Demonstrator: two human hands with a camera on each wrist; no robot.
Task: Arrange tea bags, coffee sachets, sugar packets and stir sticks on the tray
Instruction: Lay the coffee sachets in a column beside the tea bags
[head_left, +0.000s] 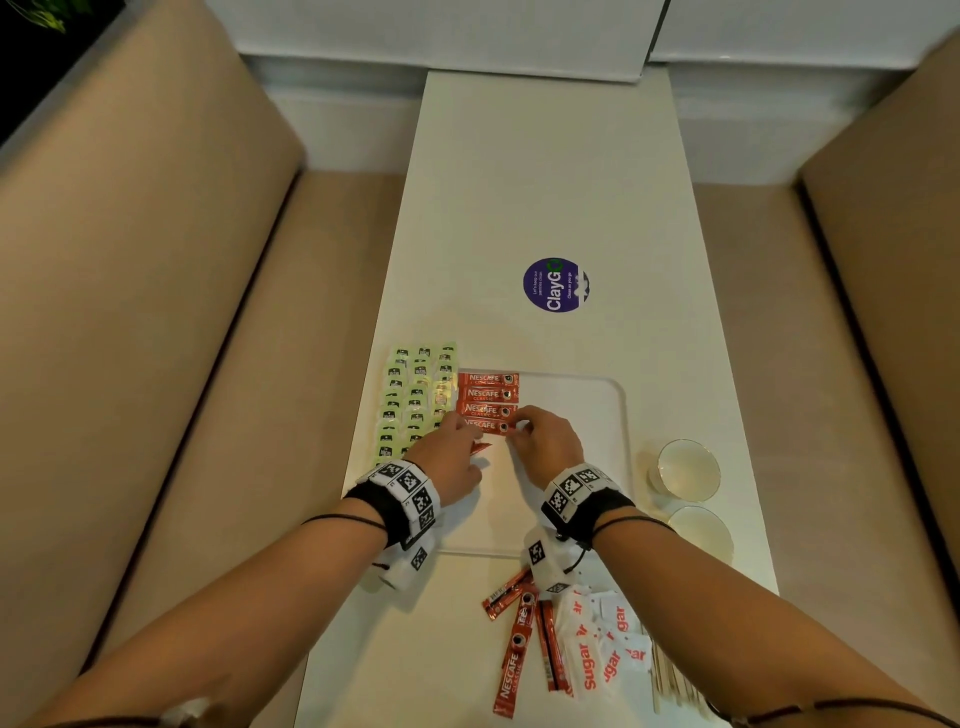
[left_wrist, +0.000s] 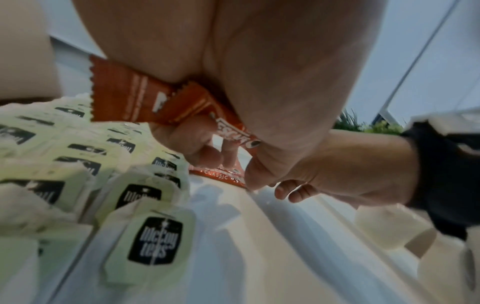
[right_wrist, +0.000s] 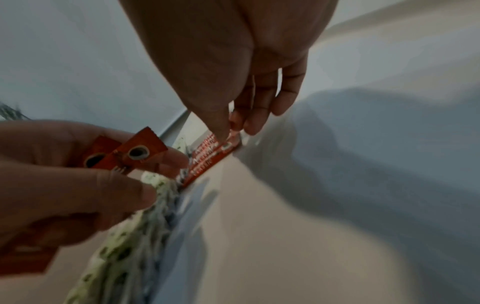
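A white tray (head_left: 597, 400) lies on the table. Pale green tea bags (head_left: 415, 395) sit in rows along its left side. Beside them a column of red coffee sachets (head_left: 488, 395) lies flat on the tray. My right hand (head_left: 519, 428) pinches the right end of the nearest sachet (right_wrist: 215, 152) in that column, thumb and fingertips at its edge. My left hand (head_left: 467, 441) is at the sachet's left end and grips two more red sachets (left_wrist: 145, 98) in its curled fingers; their ends stick out (right_wrist: 130, 152).
Loose coffee sachets (head_left: 514, 649), white sugar packets (head_left: 602, 644) and wooden stir sticks (head_left: 670, 675) lie at the table's near edge. Two white cups (head_left: 688, 470) stand right of the tray. A purple sticker (head_left: 555, 285) is farther back. Beige sofas flank the table.
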